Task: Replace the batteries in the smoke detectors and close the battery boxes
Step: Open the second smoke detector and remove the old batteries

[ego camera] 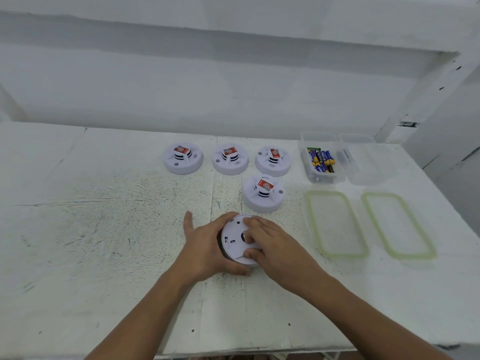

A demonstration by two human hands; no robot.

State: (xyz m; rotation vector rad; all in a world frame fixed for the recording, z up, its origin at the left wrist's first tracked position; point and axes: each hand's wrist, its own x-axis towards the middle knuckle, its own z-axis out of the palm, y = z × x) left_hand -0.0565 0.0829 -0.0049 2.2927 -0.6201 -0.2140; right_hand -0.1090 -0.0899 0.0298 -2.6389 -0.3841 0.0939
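Both hands, left point(207, 245) and right point(270, 242), clasp a white round detector point(235, 245) lying flat-back up, while the boxed batteries' point(320, 161) print is unreadable.

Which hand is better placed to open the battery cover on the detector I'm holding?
Probably right: the right hand already has fingers on the back of the flipped detector, while the left hand grips its rim.
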